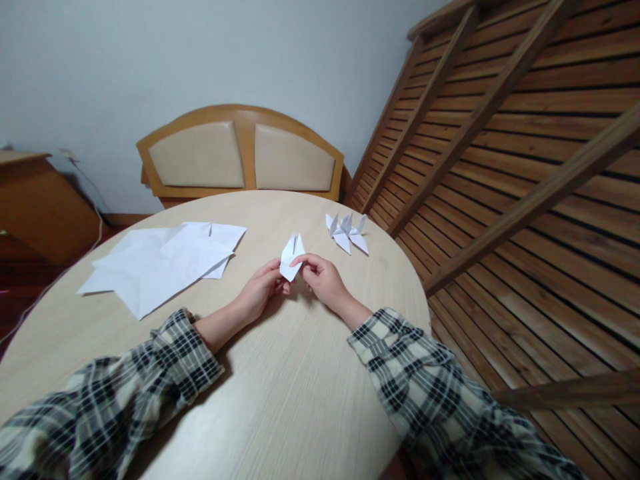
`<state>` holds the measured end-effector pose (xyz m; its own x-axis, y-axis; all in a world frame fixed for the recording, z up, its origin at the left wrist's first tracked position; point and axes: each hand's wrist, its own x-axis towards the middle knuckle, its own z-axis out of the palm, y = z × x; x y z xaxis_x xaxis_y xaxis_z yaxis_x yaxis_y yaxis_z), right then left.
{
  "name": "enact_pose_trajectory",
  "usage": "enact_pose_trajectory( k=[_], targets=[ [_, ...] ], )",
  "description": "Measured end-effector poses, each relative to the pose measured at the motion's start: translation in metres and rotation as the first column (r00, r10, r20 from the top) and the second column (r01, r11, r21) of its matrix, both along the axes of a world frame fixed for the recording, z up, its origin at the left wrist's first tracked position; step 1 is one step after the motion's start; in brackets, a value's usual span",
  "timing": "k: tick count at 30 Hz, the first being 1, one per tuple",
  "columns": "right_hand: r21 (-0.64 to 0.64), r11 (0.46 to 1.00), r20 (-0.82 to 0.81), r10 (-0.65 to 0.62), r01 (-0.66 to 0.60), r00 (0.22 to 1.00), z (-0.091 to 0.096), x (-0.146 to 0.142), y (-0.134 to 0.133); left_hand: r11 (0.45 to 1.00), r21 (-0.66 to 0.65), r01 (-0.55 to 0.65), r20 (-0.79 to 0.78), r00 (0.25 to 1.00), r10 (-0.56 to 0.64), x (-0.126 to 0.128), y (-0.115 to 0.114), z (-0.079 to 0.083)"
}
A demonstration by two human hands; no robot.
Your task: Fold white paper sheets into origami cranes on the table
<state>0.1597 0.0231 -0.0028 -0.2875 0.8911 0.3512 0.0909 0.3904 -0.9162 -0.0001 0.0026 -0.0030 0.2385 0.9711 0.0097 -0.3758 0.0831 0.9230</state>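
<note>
A small folded white paper piece [291, 256] with two pointed flaps is held upright just above the round table [280, 400]. My left hand [261, 291] pinches its lower left edge. My right hand [323, 280] pinches its right side, fingers curled. Both forearms in plaid sleeves rest on the tabletop.
Loose white paper sheets [160, 263] lie spread on the table's left. Finished folded paper figures [347, 231] sit near the far right edge. A wooden chair with padded back [240, 157] stands behind the table. A slatted wooden frame [525, 167] leans at the right.
</note>
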Motion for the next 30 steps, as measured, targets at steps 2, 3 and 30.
enact_pose_trajectory(
  k=[2,3,30],
  targets=[
    [-0.001,1.000,0.000,-0.009,0.009,1.000,-0.001,0.000,0.001,1.000,-0.010,0.018,0.011,1.000,-0.018,0.000,0.000,0.002],
    [-0.001,1.000,-0.002,-0.010,0.010,1.000,-0.002,0.000,0.001,0.999,-0.011,0.033,0.020,0.999,-0.033,0.000,0.000,0.003],
    [-0.093,0.996,-0.051,-0.018,0.013,0.999,0.005,0.001,-0.003,0.992,0.051,-0.115,-0.103,0.987,0.120,0.003,0.000,0.000]
  ],
)
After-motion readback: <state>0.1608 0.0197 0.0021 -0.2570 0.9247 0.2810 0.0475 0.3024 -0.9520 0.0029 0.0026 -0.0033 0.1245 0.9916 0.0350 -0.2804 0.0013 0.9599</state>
